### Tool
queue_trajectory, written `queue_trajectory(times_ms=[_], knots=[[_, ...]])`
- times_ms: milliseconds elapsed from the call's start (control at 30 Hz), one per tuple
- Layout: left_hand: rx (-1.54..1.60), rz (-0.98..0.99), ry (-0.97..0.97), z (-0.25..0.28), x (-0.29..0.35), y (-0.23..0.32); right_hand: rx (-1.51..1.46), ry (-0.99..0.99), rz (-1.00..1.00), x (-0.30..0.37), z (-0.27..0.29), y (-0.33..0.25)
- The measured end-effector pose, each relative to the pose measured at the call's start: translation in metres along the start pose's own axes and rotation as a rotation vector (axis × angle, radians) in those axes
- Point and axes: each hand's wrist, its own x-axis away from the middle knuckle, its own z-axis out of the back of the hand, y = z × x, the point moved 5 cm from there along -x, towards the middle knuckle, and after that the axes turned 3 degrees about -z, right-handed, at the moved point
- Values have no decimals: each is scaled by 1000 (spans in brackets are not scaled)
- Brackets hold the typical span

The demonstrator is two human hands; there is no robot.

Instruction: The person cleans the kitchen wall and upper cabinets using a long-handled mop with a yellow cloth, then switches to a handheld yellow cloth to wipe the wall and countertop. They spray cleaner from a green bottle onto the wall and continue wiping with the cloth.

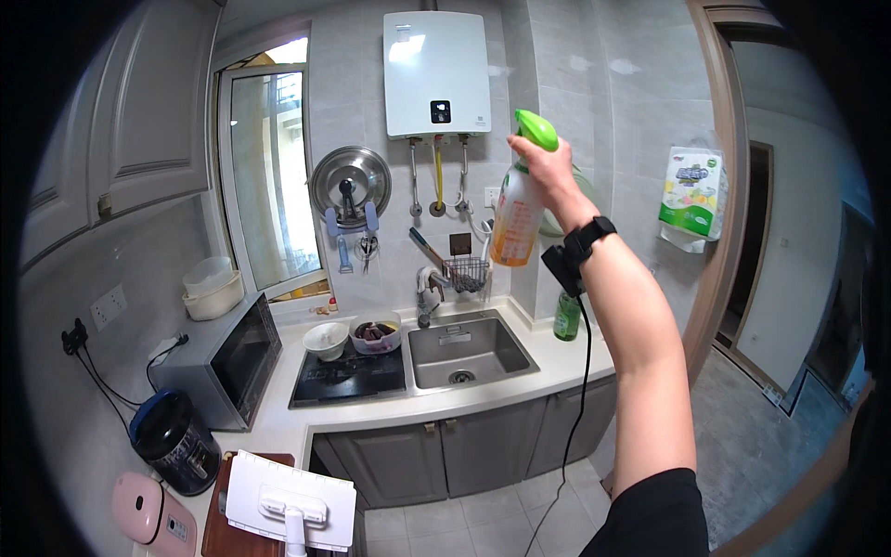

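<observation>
Raised in front of the wall, my right hand is closed around the neck of a spray bottle. The bottle has a green trigger head, a see-through body and orange liquid in its lower part. It stands nearly upright in the air, above and to the right of the sink. At the lower left a white flat mop head with a short white handle shows over the counter; whatever holds it lies outside the picture. My left hand is not seen.
A black cable hangs from my right wrist. A water heater is on the wall, a microwave on the left counter. Bowls stand by the sink, a green bottle at its right. A rice cooker is near the mop head.
</observation>
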Motion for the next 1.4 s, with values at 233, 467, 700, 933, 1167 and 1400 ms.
queue_trajectory(times_ms=[233,467,700,933,1167,1400], knots=[[-73,-141,52,-33,-81,28,115,53,98,-99,-51,57],[3,-137,123,-115,-166,92,34,54,96,-218,-106,122],[27,-199,273,-167,-228,152,-4,234,135,-300,-137,185],[156,-50,417,-181,-239,169,-147,223,211,-322,-142,231],[173,-6,458,-188,-249,194,-252,-158,288,-272,-174,254],[177,-111,553,-162,-255,157,-562,-792,-201,-28,-260,305]])
